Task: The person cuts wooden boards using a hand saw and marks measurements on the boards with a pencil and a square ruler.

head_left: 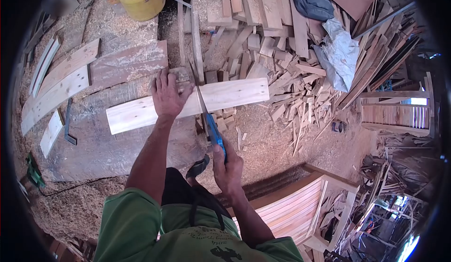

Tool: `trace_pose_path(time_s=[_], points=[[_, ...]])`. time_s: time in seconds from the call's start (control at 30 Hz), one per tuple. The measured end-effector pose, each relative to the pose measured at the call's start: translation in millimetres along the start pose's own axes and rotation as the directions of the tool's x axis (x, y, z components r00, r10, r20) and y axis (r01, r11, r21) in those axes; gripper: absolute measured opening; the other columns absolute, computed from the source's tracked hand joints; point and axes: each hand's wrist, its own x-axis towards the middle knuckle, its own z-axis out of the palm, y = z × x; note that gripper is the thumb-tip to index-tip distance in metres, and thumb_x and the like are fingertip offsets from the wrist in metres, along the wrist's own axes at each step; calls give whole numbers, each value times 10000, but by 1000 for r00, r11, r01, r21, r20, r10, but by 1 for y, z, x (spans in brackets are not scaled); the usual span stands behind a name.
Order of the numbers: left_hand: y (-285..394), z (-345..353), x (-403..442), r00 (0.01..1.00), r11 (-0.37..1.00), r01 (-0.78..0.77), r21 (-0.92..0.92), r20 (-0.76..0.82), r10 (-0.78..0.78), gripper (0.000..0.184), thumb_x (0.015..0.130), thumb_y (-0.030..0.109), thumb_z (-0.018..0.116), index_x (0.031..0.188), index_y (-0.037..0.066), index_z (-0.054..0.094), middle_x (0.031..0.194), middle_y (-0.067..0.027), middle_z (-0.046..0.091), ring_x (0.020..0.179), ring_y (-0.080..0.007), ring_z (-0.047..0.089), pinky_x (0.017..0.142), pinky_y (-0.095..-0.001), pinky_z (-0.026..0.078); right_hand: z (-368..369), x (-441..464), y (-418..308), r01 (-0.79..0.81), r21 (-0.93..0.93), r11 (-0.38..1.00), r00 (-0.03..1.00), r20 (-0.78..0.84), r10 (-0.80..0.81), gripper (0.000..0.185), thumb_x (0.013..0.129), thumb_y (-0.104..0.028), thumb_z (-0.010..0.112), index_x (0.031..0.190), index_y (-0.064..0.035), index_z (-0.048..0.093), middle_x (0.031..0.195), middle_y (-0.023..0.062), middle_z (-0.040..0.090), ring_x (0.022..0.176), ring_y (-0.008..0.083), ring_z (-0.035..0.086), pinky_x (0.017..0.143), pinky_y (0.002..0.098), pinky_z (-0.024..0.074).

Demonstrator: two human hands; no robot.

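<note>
A pale wooden board [233, 95] lies crosswise over the workbench edge, its right part sticking out past the bench. My left hand [169, 94] holds it down, the fingers reaching over its far edge and the thumb pointing toward the blade. In my right hand [228, 165], closed around the blue handle, is a handsaw [213, 129]. Its blade crosses the board just right of my left thumb, tip pointing away from me. How deep the blade sits in the wood is hard to tell.
The workbench [127, 154] carries curved boards [61, 81] and a try square [69, 123]. A yellow bucket [141, 1] stands at the back. Wood offcuts [286, 65] heap up on the right, near a white sack [339, 53]. A slatted wooden frame [286, 205] stands at my right.
</note>
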Motion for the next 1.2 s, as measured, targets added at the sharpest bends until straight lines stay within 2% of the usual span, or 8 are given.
trace_pose_path(time_s=[0.37,0.47,0.6,0.8,0.9,1.03,1.17,1.2], points=[[-1,3,2,1000,1000,0,-23,-15,0,629,889,593,783,1189,71,602,1563,-184,517,1521,-388,421,1250,-594,301,5,35,12,-113,91,989,993,55,109,401,1139,-288,549,1416,-25,671,779,116,681,678,175,658,640,368,537],[1,1,3,1000,999,16,-40,-6,-16,612,887,586,786,1158,72,594,1562,-187,518,1525,-389,417,1248,-600,300,-9,9,-2,-46,184,982,999,-16,50,407,1150,-277,548,1386,33,667,639,-56,514,575,27,503,507,262,410],[2,-1,4,1000,999,13,-39,-4,-13,605,879,582,790,1128,69,585,1559,-204,516,1530,-393,414,1243,-604,303,5,26,2,-15,119,993,998,-64,23,379,1143,-271,554,1321,30,703,666,-15,576,583,55,501,521,285,414],[0,2,3,1000,999,11,-33,0,-11,601,882,574,797,1117,62,588,1555,-212,519,1519,-393,425,1242,-604,307,20,61,4,-11,-10,1000,999,-42,10,424,1134,-332,544,1346,3,696,769,184,713,666,280,711,641,443,531],[-1,3,2,1000,999,20,-32,10,-20,596,887,573,795,1118,61,595,1555,-213,522,1516,-393,430,1243,-608,307,-17,-10,-11,-25,37,999,998,-65,28,376,1132,-271,551,1310,19,712,682,34,566,624,77,528,550,326,446],[0,1,2,1000,999,8,-52,9,-7,576,888,557,800,1116,68,598,1558,-208,521,1517,-396,426,1244,-607,301,-26,-15,-31,-172,-44,984,985,-8,172,430,1122,-348,561,1349,-10,700,867,236,754,811,348,786,716,466,568],[-2,0,7,1000,999,-4,-52,-14,3,540,885,526,817,1099,84,591,1563,-194,515,1521,-402,415,1246,-593,297,45,98,-1,80,-47,996,994,-75,-84,416,1124,-335,561,1317,4,705,910,290,746,838,478,749,750,512,578],[0,-1,5,1000,999,-10,-53,-18,9,537,884,522,818,1098,84,591,1564,-194,516,1521,-401,417,1246,-593,299,54,112,1,114,-31,993,988,-97,-116,425,1128,-348,557,1290,15,709,850,245,719,775,406,714,717,483,560]])
